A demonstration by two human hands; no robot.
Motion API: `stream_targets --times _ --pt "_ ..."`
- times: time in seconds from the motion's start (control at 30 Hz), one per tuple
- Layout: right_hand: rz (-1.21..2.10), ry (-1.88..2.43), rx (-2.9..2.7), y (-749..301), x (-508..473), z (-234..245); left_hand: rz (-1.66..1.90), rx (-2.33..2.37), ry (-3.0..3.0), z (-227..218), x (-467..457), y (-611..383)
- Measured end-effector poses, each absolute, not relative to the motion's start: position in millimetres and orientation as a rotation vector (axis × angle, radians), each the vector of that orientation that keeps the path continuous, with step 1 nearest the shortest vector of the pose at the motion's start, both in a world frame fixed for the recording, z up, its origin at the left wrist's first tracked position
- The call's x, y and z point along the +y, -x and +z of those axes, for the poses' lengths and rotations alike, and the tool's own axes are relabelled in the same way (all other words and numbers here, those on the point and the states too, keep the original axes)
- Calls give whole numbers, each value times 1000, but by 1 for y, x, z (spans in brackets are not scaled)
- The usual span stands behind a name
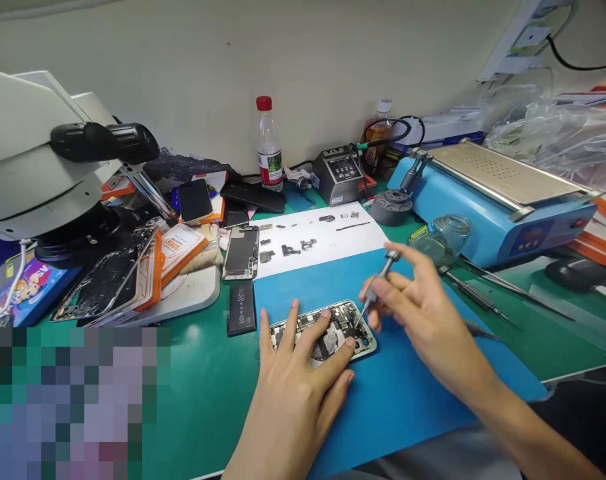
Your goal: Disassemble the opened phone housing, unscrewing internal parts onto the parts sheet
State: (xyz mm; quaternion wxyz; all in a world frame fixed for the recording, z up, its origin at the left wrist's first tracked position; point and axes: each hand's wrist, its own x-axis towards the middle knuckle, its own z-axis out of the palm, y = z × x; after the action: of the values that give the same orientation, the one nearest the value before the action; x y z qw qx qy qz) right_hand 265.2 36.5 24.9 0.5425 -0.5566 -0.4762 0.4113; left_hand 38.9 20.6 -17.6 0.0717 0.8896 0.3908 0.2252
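Observation:
An opened smartphone point(340, 323) lies on a blue mat point(403, 393), its inner parts showing and its camera end to the right. Across it my left hand point(303, 380) is spread out, fingertips resting on the phone. My right hand point(423, 307) grips a small grey precision screwdriver point(380, 283), held tilted, with its tip down at the phone's upper right part. Whether the tip sits in a screw is too small to tell. Left of the mat lie a black phone battery point(241, 309) and a detached phone screen point(241, 253).
Small phone parts point(290, 250) lie on a white sheet point(327, 250) behind the mat. A microscope point(73, 153) stands left, a soldering station point(337, 175) at the back. To the right are a glass jar point(450, 233), tweezers point(523, 290) and a blue heating plate machine point(493, 220).

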Motion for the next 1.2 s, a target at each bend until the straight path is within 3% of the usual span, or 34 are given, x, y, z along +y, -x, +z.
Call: stream_targets --times 0.3,1.2 --pt "1262 1212 -1015 -243 13 6 573 1146 -2689 -18 23 -33" --pt "1209 1272 -1046 -242 13 4 542 1152 -2652 -14 21 -32"
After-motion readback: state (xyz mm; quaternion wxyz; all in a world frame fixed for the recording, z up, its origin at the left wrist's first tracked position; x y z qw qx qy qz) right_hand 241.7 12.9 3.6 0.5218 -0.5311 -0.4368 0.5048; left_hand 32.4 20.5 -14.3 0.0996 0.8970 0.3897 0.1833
